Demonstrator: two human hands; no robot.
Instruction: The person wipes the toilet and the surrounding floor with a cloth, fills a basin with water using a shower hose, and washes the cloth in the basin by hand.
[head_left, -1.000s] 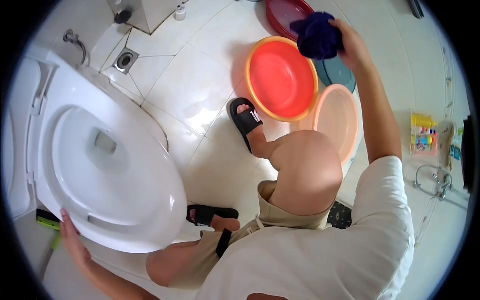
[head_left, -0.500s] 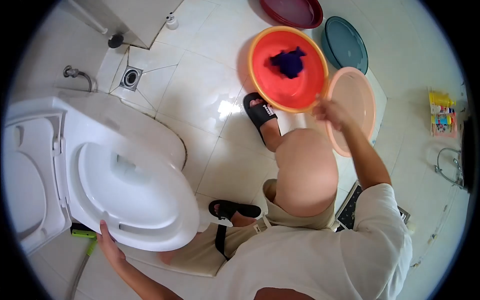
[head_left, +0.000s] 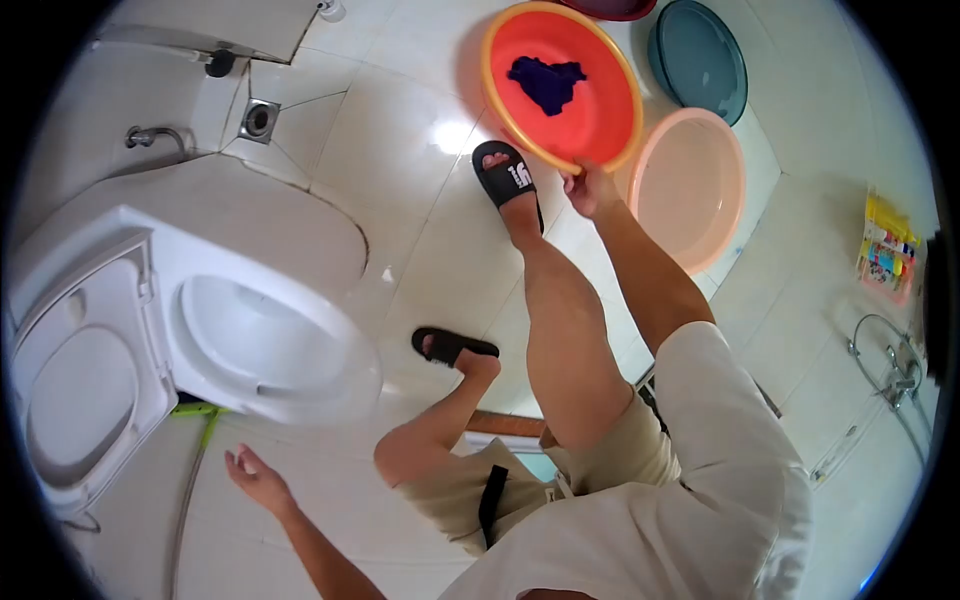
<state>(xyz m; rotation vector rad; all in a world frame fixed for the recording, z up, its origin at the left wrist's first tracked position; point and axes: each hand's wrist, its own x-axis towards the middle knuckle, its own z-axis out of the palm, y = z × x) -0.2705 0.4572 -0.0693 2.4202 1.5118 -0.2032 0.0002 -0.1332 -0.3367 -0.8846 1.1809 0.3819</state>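
My right hand (head_left: 592,190) grips the near rim of a red-orange basin (head_left: 600,85) with a yellow edge. Inside that basin lies a crumpled dark purple cloth (head_left: 547,84). My left hand (head_left: 258,480) hangs in the air below the front of the white toilet (head_left: 340,365), fingers apart and holding nothing. The toilet's lid (head_left: 85,395) is raised, and its bowl (head_left: 245,325) faces up.
A peach basin (head_left: 690,195) and a teal basin (head_left: 700,65) stand to the right, with a dark red one (head_left: 612,8) behind. A green-headed brush (head_left: 205,412) is beside the toilet. A floor drain (head_left: 259,120) lies left. Black slippers (head_left: 505,175) are on my feet.
My left hand has come off the toilet's edge and moved down and right. My right hand has shifted left onto the basin's rim. The view has shifted, and the cloth looks flatter.
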